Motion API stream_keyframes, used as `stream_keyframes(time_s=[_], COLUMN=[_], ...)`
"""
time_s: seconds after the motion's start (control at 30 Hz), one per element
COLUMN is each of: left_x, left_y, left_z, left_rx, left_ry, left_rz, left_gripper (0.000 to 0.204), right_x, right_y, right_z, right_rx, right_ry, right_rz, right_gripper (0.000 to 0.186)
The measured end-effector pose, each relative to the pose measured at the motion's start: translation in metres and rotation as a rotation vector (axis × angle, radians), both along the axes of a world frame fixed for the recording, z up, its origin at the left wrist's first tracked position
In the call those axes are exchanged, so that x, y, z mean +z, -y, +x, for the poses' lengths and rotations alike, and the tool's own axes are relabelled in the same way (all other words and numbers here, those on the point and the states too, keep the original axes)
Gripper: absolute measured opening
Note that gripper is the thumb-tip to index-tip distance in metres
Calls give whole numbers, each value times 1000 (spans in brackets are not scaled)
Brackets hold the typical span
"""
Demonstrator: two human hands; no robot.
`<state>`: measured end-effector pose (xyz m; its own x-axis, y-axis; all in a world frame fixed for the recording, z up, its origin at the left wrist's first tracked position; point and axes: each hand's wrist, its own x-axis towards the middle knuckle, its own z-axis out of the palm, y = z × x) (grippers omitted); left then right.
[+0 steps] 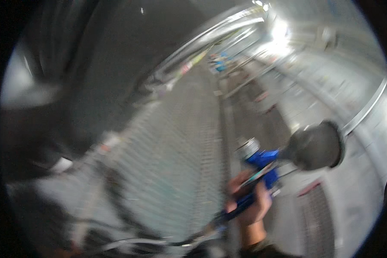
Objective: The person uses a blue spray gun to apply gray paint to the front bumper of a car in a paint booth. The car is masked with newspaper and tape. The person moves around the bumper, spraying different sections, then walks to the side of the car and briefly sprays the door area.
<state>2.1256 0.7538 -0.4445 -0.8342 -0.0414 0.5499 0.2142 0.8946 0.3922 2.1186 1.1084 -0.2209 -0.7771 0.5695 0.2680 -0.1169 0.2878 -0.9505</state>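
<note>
My right hand [252,200] is closed round the handle of a blue spray gun [266,161] at the lower right. A silver round part [248,148] sits at the gun's upper left. On its right side is a large grey bell-shaped cup [316,146], tilted sideways. A thin teal and white strip [261,173] shows by the fingers; what it is I cannot make out. From the handle's lower end a hose [146,242] runs off to the left. A dark sleeve covers my right forearm. My left hand does not show.
A ribbed grey-green floor strip [172,167] stretches away ahead. Large dark covered shapes [112,73] stand along the left. Pale panels [352,193] lie at the right, with a bright lamp [279,32] at the far end. Small blue items [219,63] are far ahead. Motion blurs much of it.
</note>
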Motion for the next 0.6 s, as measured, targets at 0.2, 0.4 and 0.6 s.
stream_keyframes(time_s=[0.2,0.4,0.6], left_x=[95,207,237], left_y=[77,158,223], left_z=[0,-10,0], left_rx=[268,240,174], left_ry=[-240,-194,1], left_rz=[25,252,291], left_gripper=[31,48,50], right_x=[35,48,120], right_y=[-45,-23,9], right_z=[-18,-13,-15], right_rx=[-78,199,251], right_ry=[-315,-159,-366], right_rz=[-550,-964,-1254], right_gripper=[36,41,39])
